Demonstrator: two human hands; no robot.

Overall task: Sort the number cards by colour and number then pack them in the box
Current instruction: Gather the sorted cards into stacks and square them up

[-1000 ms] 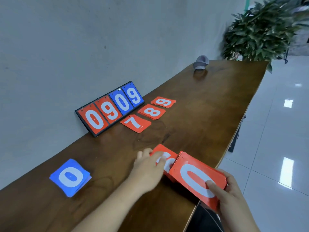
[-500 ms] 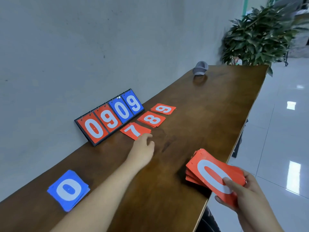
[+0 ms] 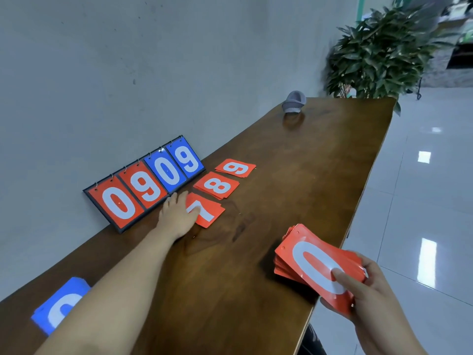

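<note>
Sorting is looking partly done, and packing is not yet starting: no box is showing anywhere in view. Three small red piles are lying on the table (image 3: 320, 162) in a row right in front of the flip scoreboard (image 3: 143, 185). The 7 pile (image 3: 210, 213) is sitting just beside the scoreboard's middle, the 8 pile (image 3: 217, 185) in front of its blue end, and the 9 pile (image 3: 236, 168) just past that blue end.

The left hand (image 3: 178, 216) is resting on the scoreboard-side edge of the 7 pile. Its fingers are lying straight and slightly apart, pressing flat rather than curling round anything, with the tips almost reaching the scoreboard's base. Whether it is laying a card down or squaring the pile, I cannot tell.

The right hand (image 3: 371, 298) is gripping the red stack (image 3: 307, 262) well apart from the scoreboard, out at the table edge opposite it. Its thumb is clamping down on the white 0 of the top card and its fingers are curling underneath. That stack is looking thick, so by my judgement most of the red cards are waiting to be dealt out by number.

The blue pile (image 3: 58, 306), showing a 0 on top, is lying well away from the scoreboard's red end, half hidden by the left forearm. It is appearing separated by colour but, as far as I can judge, not yet split by number.
</note>
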